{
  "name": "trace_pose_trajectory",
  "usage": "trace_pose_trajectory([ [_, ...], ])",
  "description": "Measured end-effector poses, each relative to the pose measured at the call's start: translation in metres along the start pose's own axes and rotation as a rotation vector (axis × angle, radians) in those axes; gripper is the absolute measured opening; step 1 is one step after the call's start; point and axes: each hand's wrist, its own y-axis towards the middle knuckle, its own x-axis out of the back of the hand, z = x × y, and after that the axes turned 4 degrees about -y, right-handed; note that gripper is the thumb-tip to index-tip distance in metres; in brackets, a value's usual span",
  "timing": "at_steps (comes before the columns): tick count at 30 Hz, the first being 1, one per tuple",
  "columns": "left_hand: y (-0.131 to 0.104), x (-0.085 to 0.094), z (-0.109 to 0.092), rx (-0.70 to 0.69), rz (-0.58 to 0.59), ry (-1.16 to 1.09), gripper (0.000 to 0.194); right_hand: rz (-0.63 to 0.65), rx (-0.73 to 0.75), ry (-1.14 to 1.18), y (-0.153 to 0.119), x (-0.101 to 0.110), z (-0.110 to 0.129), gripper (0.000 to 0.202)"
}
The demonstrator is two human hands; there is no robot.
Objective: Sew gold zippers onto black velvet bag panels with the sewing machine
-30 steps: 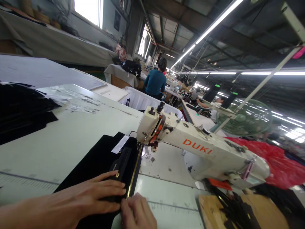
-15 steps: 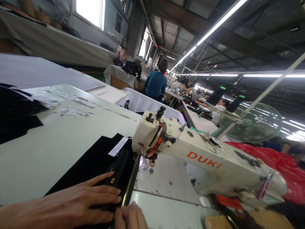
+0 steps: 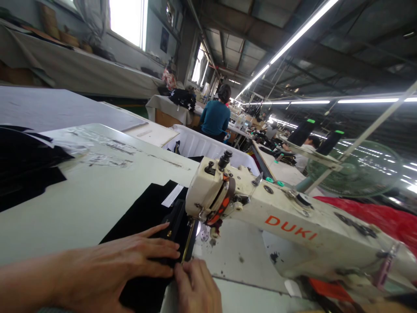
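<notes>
We count one sewing machine (image 3: 247, 204), one black fabric piece (image 3: 140, 217) reaching under its head, one white label (image 3: 172, 195) and one gold strip (image 3: 188, 241) along the fabric's edge. All lie on one pale counter (image 3: 91, 191), before a white bin (image 3: 211, 145), in a long room lit by ceiling tubes. Our left hand (image 3: 130, 261) presses flat, fingers slightly spread; our right hand (image 3: 197, 284) curls, fingers together, at the strip's near end.
</notes>
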Motion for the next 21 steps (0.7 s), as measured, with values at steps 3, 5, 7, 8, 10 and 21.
trace_pose_trajectory([
  [3, 0.008, 0.005, -0.001, 0.046, 0.009, 0.014, 0.081, -0.057, 0.008, -0.038, 0.004, -0.010, -0.002, 0.030],
  [5, 0.012, 0.005, 0.003, 0.065, 0.017, 0.024, 0.081, -0.060, 0.016, -0.057, 0.009, -0.012, -0.003, 0.035],
  [7, 0.015, 0.002, 0.009, 0.080, 0.034, 0.029, 0.081, -0.006, 0.050, -0.053, 0.017, -0.006, -0.006, 0.041],
  [8, 0.016, 0.001, 0.012, 0.080, 0.030, 0.028, 0.082, 0.026, 0.075, -0.051, 0.022, -0.002, -0.007, 0.043],
  [10, 0.019, -0.004, 0.020, 0.055, -0.009, 0.025, 0.083, 0.085, 0.123, -0.044, 0.032, 0.008, -0.011, 0.044],
  [21, 0.035, -0.009, 0.039, -0.051, -0.159, 0.041, 0.052, 0.254, 0.098, -0.113, 0.049, 0.007, -0.023, 0.050],
])
